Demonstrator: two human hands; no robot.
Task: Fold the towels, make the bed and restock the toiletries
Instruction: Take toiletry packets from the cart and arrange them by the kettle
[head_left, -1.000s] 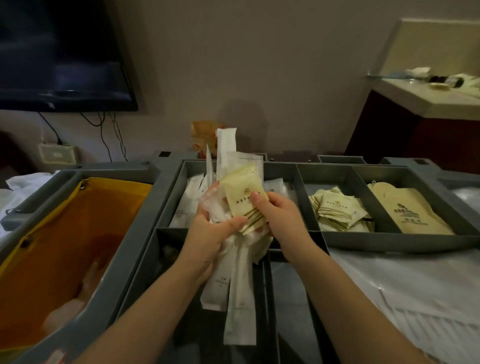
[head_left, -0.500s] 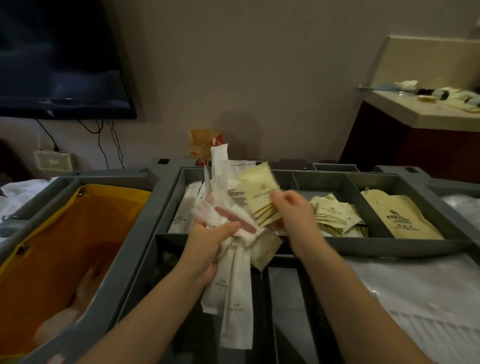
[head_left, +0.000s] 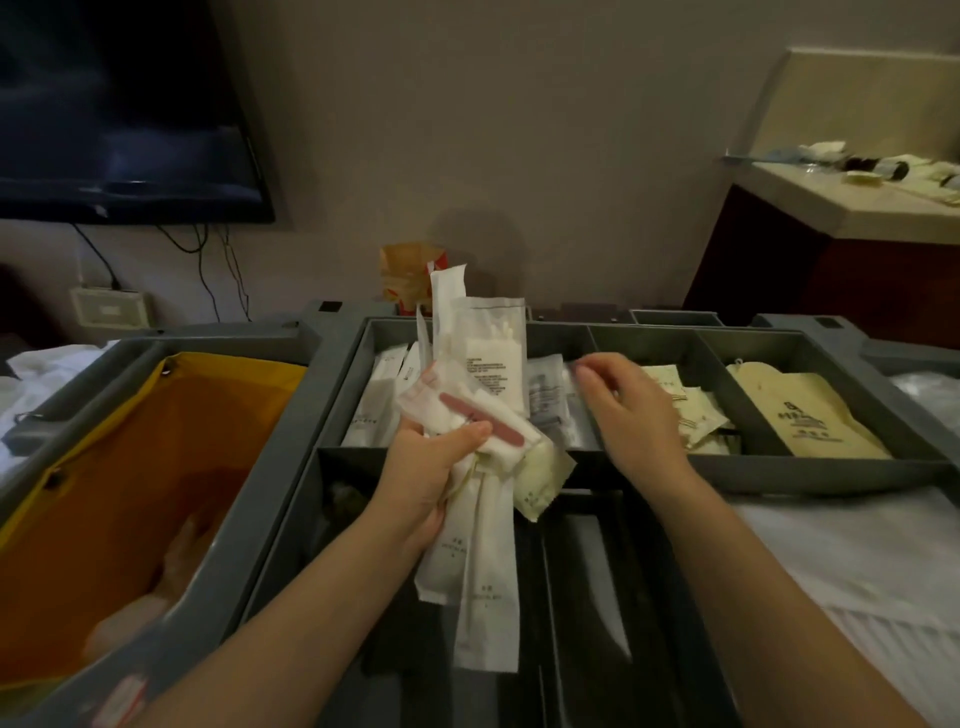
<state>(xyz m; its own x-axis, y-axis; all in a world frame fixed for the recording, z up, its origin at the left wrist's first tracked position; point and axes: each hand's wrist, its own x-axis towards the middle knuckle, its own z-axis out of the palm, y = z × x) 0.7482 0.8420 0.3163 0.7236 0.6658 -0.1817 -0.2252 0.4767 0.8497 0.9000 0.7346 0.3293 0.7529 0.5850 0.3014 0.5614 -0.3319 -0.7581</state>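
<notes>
Toiletry packets (head_left: 485, 384): bundle gripped in left hand (head_left: 431, 467) above cart tray (head_left: 727, 470). Right hand (head_left: 634, 415): at bundle's 3 o'clock, fingers (head_left: 597, 373) relaxed, nothing held, over cream sachets (head_left: 693, 415).

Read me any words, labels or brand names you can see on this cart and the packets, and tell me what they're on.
Nothing reads clearly.
Printed lines on the white sachet in the left hand: too small.
Print on the long white sleeves: blurred.
Logo and text on the tan bag: blurred.
</notes>
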